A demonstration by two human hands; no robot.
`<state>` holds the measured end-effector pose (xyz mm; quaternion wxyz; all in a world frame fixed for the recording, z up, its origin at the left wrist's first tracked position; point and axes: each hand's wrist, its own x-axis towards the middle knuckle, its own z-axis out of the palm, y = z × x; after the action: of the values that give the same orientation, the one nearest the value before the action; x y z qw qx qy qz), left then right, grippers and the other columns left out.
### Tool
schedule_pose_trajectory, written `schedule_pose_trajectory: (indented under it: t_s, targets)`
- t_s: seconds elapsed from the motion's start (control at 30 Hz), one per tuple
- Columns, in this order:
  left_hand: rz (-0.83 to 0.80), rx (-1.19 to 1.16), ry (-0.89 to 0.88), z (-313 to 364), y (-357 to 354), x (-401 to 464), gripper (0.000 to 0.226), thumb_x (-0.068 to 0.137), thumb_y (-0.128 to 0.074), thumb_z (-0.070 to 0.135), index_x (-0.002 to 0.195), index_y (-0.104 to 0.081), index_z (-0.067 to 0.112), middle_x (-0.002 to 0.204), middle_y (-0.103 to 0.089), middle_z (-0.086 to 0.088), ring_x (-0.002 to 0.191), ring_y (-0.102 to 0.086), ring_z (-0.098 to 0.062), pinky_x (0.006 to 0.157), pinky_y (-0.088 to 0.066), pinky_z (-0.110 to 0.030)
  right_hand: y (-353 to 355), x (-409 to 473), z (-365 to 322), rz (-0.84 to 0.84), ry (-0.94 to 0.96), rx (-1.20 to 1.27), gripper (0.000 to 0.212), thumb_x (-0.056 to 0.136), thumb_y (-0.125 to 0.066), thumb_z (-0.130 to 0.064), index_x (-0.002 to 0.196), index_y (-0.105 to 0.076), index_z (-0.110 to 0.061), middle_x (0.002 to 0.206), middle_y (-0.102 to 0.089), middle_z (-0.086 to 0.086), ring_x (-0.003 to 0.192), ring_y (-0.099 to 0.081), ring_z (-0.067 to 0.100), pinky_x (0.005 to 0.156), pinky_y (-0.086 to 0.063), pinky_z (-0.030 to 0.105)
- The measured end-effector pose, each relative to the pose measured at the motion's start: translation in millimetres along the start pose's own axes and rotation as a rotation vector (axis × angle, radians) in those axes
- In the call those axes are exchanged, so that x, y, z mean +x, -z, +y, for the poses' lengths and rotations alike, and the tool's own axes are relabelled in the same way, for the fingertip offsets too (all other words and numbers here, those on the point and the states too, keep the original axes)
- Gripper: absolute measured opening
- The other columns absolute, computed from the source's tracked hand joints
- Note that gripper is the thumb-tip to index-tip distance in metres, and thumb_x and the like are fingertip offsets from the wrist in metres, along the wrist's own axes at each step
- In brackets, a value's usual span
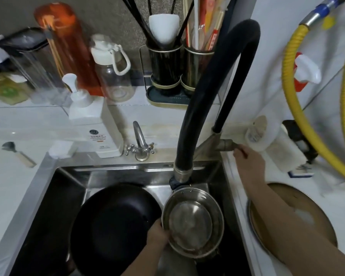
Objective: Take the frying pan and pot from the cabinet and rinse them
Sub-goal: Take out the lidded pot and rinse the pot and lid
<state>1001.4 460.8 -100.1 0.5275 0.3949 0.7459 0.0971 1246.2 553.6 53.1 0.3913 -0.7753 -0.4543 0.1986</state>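
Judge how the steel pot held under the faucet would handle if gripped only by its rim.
The steel pot looks thin-walled, so probably light and rigid. The left hand grips only its rim, tilted, so it may swing or slip once wet. Its smooth, shiny surface suggests slipperiness.

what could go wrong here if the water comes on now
1. The left hand holds the steel pot tilted, by its rim only, under the black hose spout; a strong jet could splash out or twist it loose.
2. The pot sits close to the frying pan in the sink, so a slip may knock them together.
3. The right hand is on the tap lever; opening it fully risks spray.
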Motion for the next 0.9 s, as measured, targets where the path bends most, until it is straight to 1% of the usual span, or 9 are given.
schedule_pose_trajectory:
  t_s: [0.13,0.23,0.3,0.37,0.43,0.53,0.63,0.7,0.9]
  targets:
    - [0.055,-0.151,-0.036,0,-2,-4,0.031,0.081,-0.066,0.023,0.112,-0.067,0.022,0.097,-0.071,0.001,0.093,-0.062,-0.015,0.083,-0.048,-0.024,-1,6,4,-0.009,0.002,-0.075,0.025,0.097,-0.045,-0.019,0.099,-0.066,-0.005,0.093,-0.066,0.012,0.086,-0.055,0.026,0.074,-0.034,0.029]
    - [0.035,-0.329,-0.070,3,2,-12,0.046,0.081,-0.063,0.007,0.125,-0.061,0.018,0.110,-0.070,-0.007,0.106,-0.063,-0.022,0.099,-0.048,-0.040,-2,6,4,0.004,0.012,-0.078,0.027,0.096,-0.045,-0.017,0.097,-0.065,0.000,0.090,-0.066,0.017,0.081,-0.053,0.025,0.072,-0.034,0.030]
    - [0.010,-0.399,-0.098,7,6,-19,0.052,0.074,-0.063,0.007,0.124,-0.061,0.018,0.107,-0.071,-0.013,0.101,-0.063,-0.024,0.098,-0.047,-0.050,-2,6,4,0.012,0.016,-0.085,0.026,0.096,-0.046,-0.017,0.095,-0.065,0.001,0.089,-0.066,0.018,0.080,-0.053,0.027,0.070,-0.034,0.029]
    - [-0.004,-0.429,-0.122,12,11,-25,0.054,0.069,-0.062,0.009,0.121,-0.062,0.022,0.100,-0.073,-0.013,0.092,-0.064,-0.024,0.093,-0.048,-0.051,-2,6,5,0.009,0.020,-0.092,0.027,0.096,-0.046,-0.017,0.093,-0.064,0.003,0.087,-0.065,0.020,0.083,-0.056,0.034,0.069,-0.037,0.033]
    - [-0.006,-0.450,-0.152,17,16,-32,0.052,0.075,-0.065,0.004,0.123,-0.062,0.025,0.100,-0.074,-0.010,0.091,-0.066,-0.025,0.088,-0.052,-0.048,-1,7,5,0.004,0.021,-0.090,0.027,0.096,-0.046,-0.017,0.091,-0.064,0.003,0.083,-0.064,0.020,0.083,-0.057,0.034,0.068,-0.038,0.036]
    - [-0.008,-0.484,-0.182,19,28,-47,0.052,0.079,-0.064,0.002,0.117,-0.061,0.038,0.088,-0.075,-0.003,0.067,-0.065,-0.013,0.056,-0.053,-0.028,-1,9,5,-0.015,0.024,-0.090,0.027,0.096,-0.045,-0.016,0.086,-0.062,0.002,0.077,-0.060,0.015,0.075,-0.053,0.028,0.062,-0.029,0.029]
    - [0.018,-0.506,-0.186,18,46,-63,0.050,0.080,-0.061,-0.003,0.108,-0.063,0.038,0.065,-0.070,0.005,0.046,-0.055,-0.004,0.041,-0.044,-0.021,-1,9,4,-0.023,0.024,-0.069,0.026,0.096,-0.044,-0.014,0.083,-0.061,0.001,0.076,-0.058,0.014,0.072,-0.050,0.024,0.061,-0.030,0.029]
    - [0.015,-0.521,-0.179,19,60,-75,0.048,0.080,-0.060,-0.007,0.107,-0.065,0.032,0.057,-0.066,0.003,0.041,-0.052,-0.006,0.039,-0.042,-0.020,-1,9,3,-0.019,0.004,-0.056,0.024,0.096,-0.043,-0.014,0.082,-0.060,-0.003,0.075,-0.057,0.011,0.073,-0.051,0.025,0.060,-0.032,0.030]
    - [0.001,-0.577,-0.153,23,89,-95,0.038,0.078,-0.056,-0.009,0.106,-0.069,0.013,0.049,-0.049,-0.007,0.038,-0.038,-0.014,0.048,-0.039,-0.026,3,8,2,-0.017,-0.037,-0.033,0.027,0.097,-0.042,-0.014,0.104,-0.065,-0.001,0.095,-0.063,0.016,0.091,-0.057,0.030,0.080,-0.041,0.034]
